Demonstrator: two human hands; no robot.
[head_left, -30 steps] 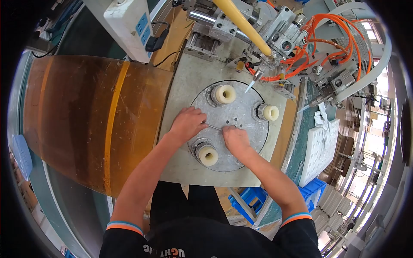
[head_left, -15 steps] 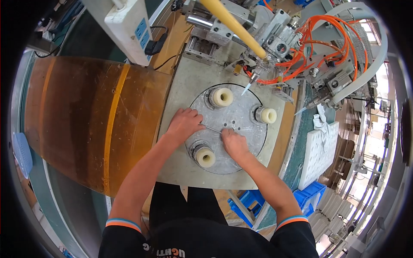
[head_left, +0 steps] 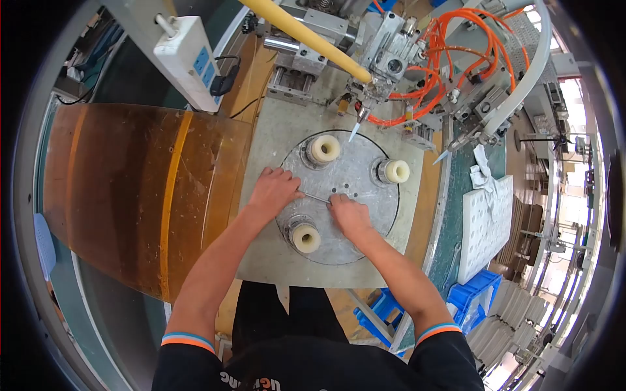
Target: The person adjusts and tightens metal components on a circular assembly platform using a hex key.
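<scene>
A thin metal rod (head_left: 315, 197) spans the gap between my two hands, low over a round metal plate (head_left: 355, 231). My left hand (head_left: 274, 191) is closed on its left end, near the plate's left edge. My right hand (head_left: 349, 215) has its fingers curled around the other end, close to the small holes (head_left: 345, 187) in the plate's middle. Both ends of the rod are hidden in my fingers. Three cream ring-shaped fixtures stand on the plate: one at the back (head_left: 325, 149), one at the right (head_left: 397, 171) and one at the front (head_left: 305, 238).
Above the plate's back edge hangs a dispensing nozzle (head_left: 354, 132), with orange hoses (head_left: 438, 78) behind it. A yellow tube (head_left: 306, 36) slants overhead. An amber sheet (head_left: 137, 202) lies left. At right are a white perforated board (head_left: 486, 225) and a blue bin (head_left: 476, 296).
The whole view has shifted slightly, so the machine appears further left. My hands keep nearly the same place over the plate, still holding the rod.
</scene>
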